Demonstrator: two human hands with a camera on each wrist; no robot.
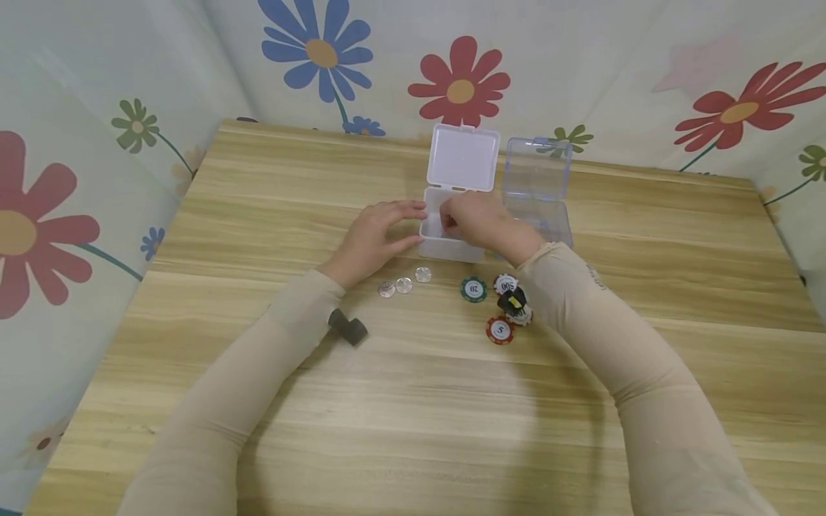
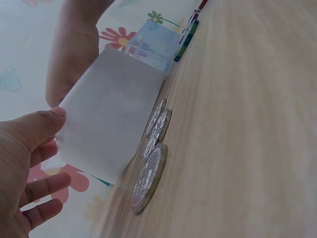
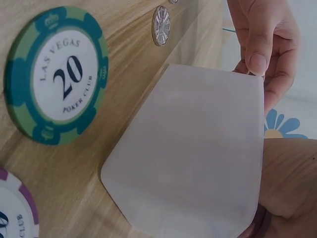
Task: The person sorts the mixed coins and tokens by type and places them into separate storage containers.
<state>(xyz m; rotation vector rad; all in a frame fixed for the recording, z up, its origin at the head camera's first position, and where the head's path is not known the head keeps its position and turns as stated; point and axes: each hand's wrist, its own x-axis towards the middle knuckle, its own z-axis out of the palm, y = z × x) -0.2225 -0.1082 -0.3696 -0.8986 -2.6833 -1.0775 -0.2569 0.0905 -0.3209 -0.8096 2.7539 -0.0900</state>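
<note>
A white lidded plastic box [image 1: 452, 249] stands with its lid [image 1: 463, 156] raised at the back. At its left side is my left hand [image 1: 379, 235], thumb and fingers spread and touching the rim; the left wrist view shows the thumb [image 2: 42, 124] at the box's corner. My right hand [image 1: 477, 218] reaches down into the box with bent fingers. The box wall hides those fingertips in both wrist views, so whether they hold anything cannot be seen. Three silver coins [image 1: 404, 285] lie in front of the box.
Right of the white box stands an open clear box [image 1: 538, 168], partly behind my right arm. Several poker chips, among them a green one [image 1: 474, 289] and a red one [image 1: 500, 330], lie nearer me. A black object with a yellow mark [image 1: 513, 302] overlaps some chips.
</note>
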